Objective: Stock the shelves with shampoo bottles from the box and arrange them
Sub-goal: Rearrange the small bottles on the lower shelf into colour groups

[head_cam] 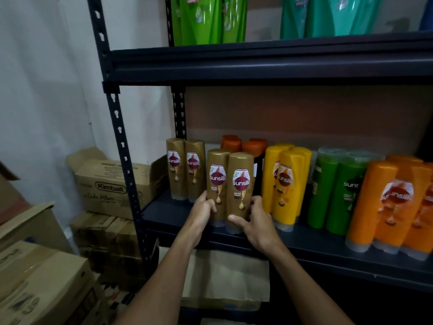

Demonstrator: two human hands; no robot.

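Note:
Two gold Sunsilk shampoo bottles (229,184) stand cap-down near the front edge of the dark middle shelf (316,240). My left hand (202,211) grips the left bottle low on its side. My right hand (254,218) grips the right bottle near its base, thumb across the front. Another pair of gold bottles (185,168) stands further back at the shelf's left end. To the right are orange-capped bottles (243,143) at the back, then yellow (285,184), green (335,191) and orange (393,202) groups.
The upper shelf (257,64) carries light green (206,19) and teal bottles (328,15). Cardboard boxes (110,184) are stacked left of the rack's post (121,141), and more boxes (42,277) fill the lower left. A brown box flap (225,275) lies below the shelf.

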